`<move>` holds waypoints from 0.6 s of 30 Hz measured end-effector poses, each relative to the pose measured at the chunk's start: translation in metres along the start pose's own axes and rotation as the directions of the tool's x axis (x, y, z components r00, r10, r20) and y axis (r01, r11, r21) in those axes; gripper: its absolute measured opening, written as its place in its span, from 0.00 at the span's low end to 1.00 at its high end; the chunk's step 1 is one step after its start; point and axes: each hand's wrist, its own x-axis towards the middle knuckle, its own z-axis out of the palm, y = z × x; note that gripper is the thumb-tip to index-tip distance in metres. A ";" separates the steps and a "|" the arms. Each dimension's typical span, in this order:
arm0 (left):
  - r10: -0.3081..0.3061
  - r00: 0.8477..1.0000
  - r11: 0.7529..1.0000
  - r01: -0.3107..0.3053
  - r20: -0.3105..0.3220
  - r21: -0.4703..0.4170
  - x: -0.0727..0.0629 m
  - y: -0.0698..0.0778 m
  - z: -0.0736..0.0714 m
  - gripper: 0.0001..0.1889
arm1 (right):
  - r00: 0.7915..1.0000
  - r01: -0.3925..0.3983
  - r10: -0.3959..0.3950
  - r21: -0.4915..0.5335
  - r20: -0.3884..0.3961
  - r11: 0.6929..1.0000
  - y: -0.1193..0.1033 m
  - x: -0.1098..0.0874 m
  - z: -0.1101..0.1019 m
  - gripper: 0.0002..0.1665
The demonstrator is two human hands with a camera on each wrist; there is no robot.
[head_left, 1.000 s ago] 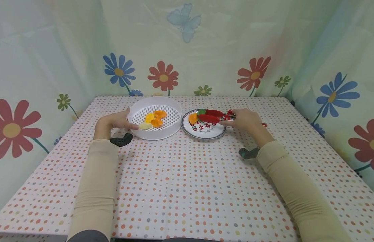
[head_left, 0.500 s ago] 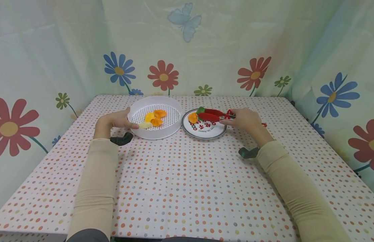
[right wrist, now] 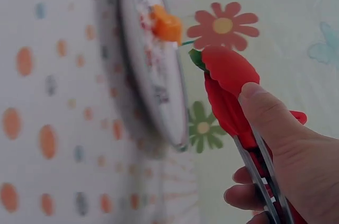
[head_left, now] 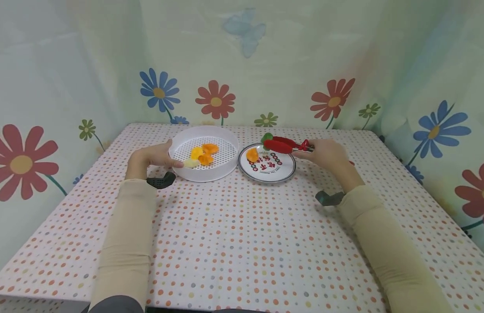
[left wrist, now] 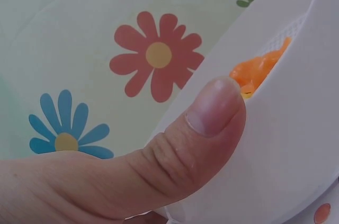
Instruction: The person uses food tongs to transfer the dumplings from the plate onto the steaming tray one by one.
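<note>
My left hand (head_left: 157, 155) holds the side of a round white basket (head_left: 210, 175) with a perforated floor; in the left wrist view the thumb (left wrist: 212, 113) lies on its outer wall. Inside are orange pieces (head_left: 209, 148), a yellow piece (head_left: 196, 152) and a pale yellow one (head_left: 191, 163). My right hand (head_left: 325, 153) grips metal tongs with red scalloped tips (head_left: 278, 146). Pinched between those tips, above the plate's far edge, is a small green piece (right wrist: 197, 59), mostly hidden. An orange piece (head_left: 252, 155) lies on the white, dark-rimmed plate (head_left: 287, 168).
The basket and plate stand side by side toward the back of the table, which has a dotted cloth (head_left: 226, 243). Behind and on both sides hangs a flowered curtain (head_left: 179, 43). Dark wrist-camera mounts (head_left: 161, 180) stick out below each wrist.
The tongs have lifted off the plate with the green piece, rising slightly; the orange piece stays on the plate. My left hand keeps its hold on the basket. The head view has shifted slightly.
</note>
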 end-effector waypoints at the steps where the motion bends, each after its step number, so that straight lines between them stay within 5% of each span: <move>1: 0.002 1.000 1.000 -0.002 -0.001 0.001 0.001 0.001 0.000 0.66 | 1.000 0.007 -0.007 0.000 -0.019 1.000 0.000 -0.001 -0.004 0.61; 6: 0.031 1.000 0.999 -0.031 -0.003 0.017 0.009 0.010 -0.002 0.65 | 0.995 0.072 -0.073 -0.018 -0.074 0.997 -0.017 -0.005 -0.019 0.67; 13: 0.019 1.000 1.000 -0.019 0.019 0.002 0.017 0.015 0.004 0.65 | 0.986 0.166 -0.164 -0.076 0.037 0.983 -0.085 0.010 -0.030 0.59; 18: 0.037 0.999 0.999 -0.037 0.016 -0.015 0.021 0.020 0.011 0.65 | 0.969 0.245 -0.242 -0.111 0.044 0.963 -0.118 0.023 -0.037 0.48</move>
